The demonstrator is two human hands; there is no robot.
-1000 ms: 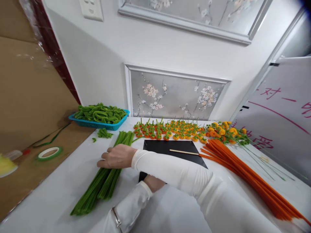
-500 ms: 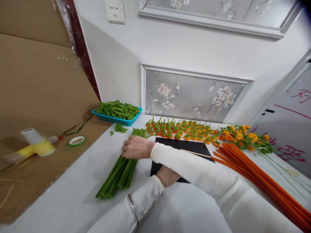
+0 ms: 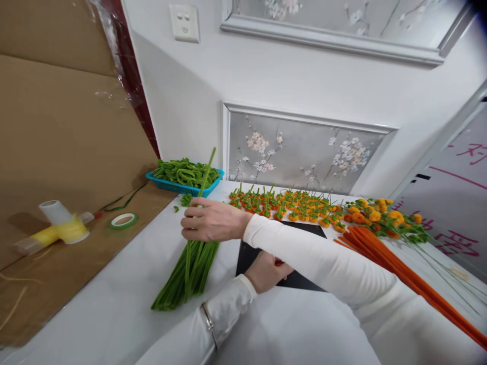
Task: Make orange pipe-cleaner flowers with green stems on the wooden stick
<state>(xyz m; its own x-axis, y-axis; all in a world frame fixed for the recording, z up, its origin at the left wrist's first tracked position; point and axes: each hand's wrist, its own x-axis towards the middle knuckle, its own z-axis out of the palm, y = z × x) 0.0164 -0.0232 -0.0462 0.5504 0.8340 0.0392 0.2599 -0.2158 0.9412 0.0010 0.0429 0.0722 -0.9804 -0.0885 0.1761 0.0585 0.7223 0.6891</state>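
My right hand (image 3: 215, 219) reaches across to the left, its fingers closed on a green fuzzy stem (image 3: 207, 172) that sticks up above them. Below it a bundle of green stems (image 3: 184, 279) lies on the white table. Under my right forearm, my left hand (image 3: 265, 272) is closed over a black mat (image 3: 249, 256), with a small orange-red piece (image 3: 279, 262) between its fingers. Rows of small orange flower heads with green tops (image 3: 292, 203) stand behind the mat.
A blue tray (image 3: 207, 191) of curled green pieces sits at the back left. Green tape (image 3: 124, 220) and a yellow-wrapped roll (image 3: 68, 229) lie on cardboard at left. Orange stems (image 3: 403, 274) and finished-looking orange flowers (image 3: 375, 215) lie at right.
My right hand has lifted slightly with a single green stem now rising from its fingers. The orange-red piece in my left hand has come into view, and the wooden stick is no longer visible.
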